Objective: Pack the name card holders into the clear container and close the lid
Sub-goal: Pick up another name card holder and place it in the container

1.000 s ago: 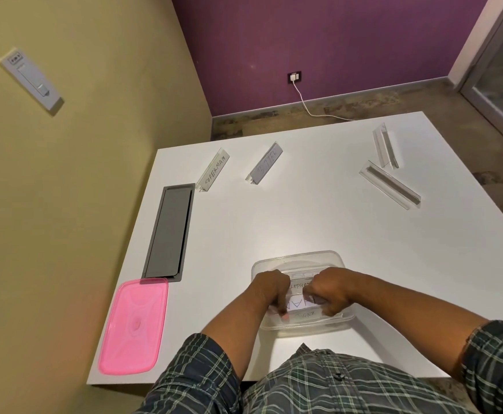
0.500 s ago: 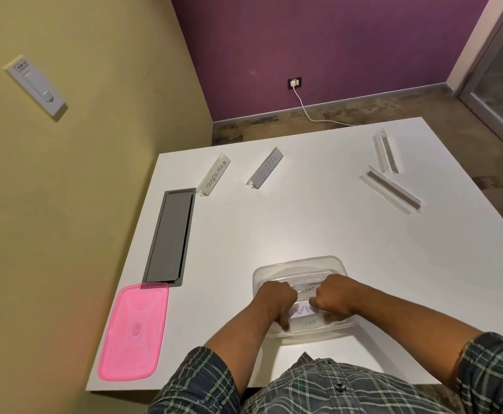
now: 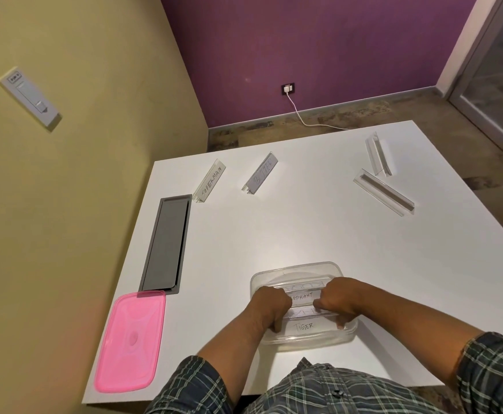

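The clear container (image 3: 298, 268) sits near the table's front edge with several name card holders lying flat inside; labels "EPHANT" and "TIGER" (image 3: 304, 326) show. My left hand (image 3: 269, 306) and my right hand (image 3: 338, 298) are both inside it, fingers curled on the two ends of a middle name card holder (image 3: 302, 312). Four more holders lie at the far side: "SUPERMAN" (image 3: 209, 181), a grey-card one (image 3: 260, 177), and two clear ones (image 3: 378, 155) (image 3: 383, 192). The pink lid (image 3: 130, 342) lies at the front left corner.
A dark grey cable hatch (image 3: 166, 243) is set into the table's left side, just behind the pink lid. The yellow wall runs close along the left edge. A white cable (image 3: 301, 116) trails across the floor behind the table.
The view tilted slightly. My hands shifted a little inside the container, still holding the holder at both ends; the "TIGER" label now shows below them.
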